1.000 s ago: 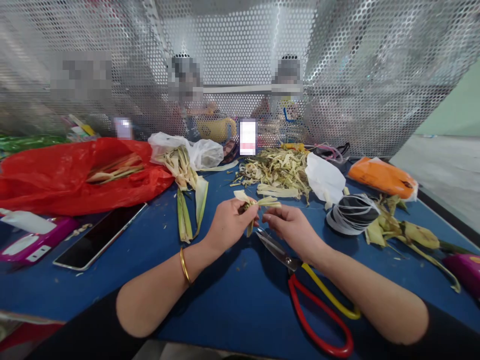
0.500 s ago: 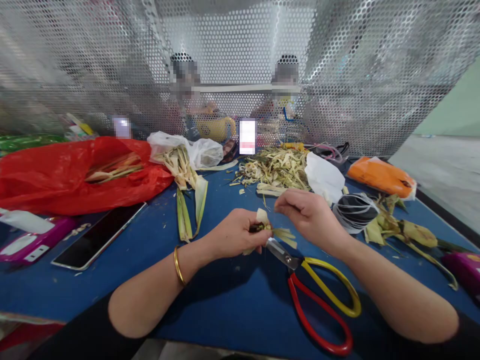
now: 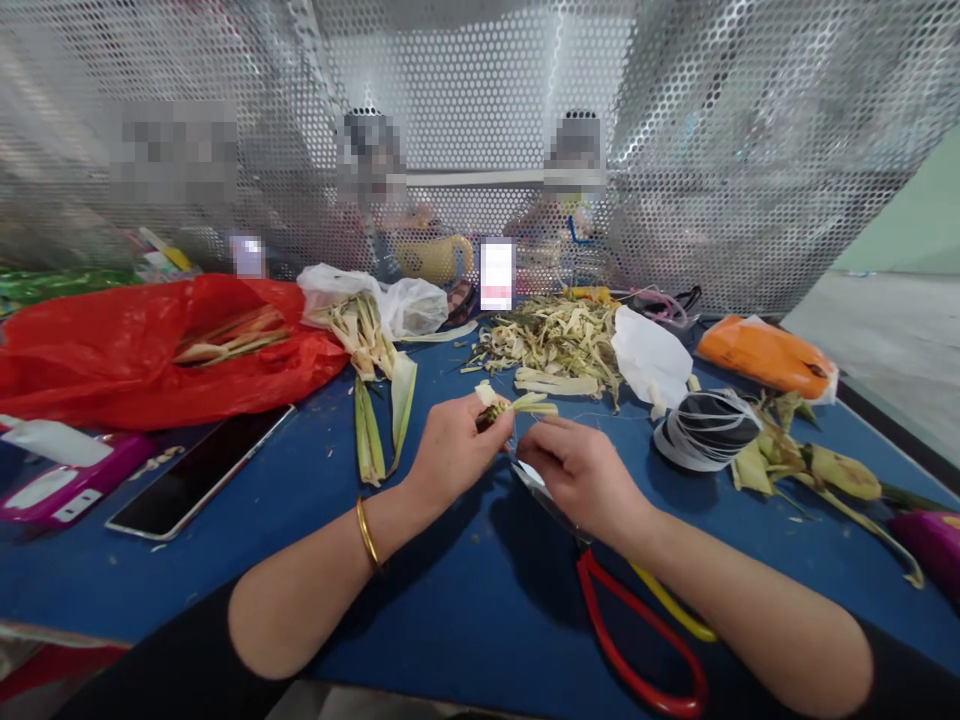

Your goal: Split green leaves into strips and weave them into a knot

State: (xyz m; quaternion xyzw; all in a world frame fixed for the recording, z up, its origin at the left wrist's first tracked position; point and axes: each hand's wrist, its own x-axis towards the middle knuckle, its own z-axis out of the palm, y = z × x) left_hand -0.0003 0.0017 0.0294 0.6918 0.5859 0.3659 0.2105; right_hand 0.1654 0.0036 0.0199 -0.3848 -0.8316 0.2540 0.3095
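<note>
My left hand is closed around a small bundle of pale dried husk strips, with a dark part between thumb and fingers. Close beside it, my right hand is closed, fingertips pinched on a fine thread that shows faintly between the hands. A thin line also leads back toward a dark spool wound with white thread. Scissors with one red and one yellow handle lie under my right hand, which hides their pivot and part of the blades.
Shredded husk is heaped at the back, near a white paper piece. On the left are a red plastic bag, a phone and husk leaves. An orange packet lies right. Behind stands a perforated metal screen.
My right hand has moved down and left, close to my left hand and over the scissors. My left hand has risen slightly with the husk bundle. The spool has shifted a little left.
</note>
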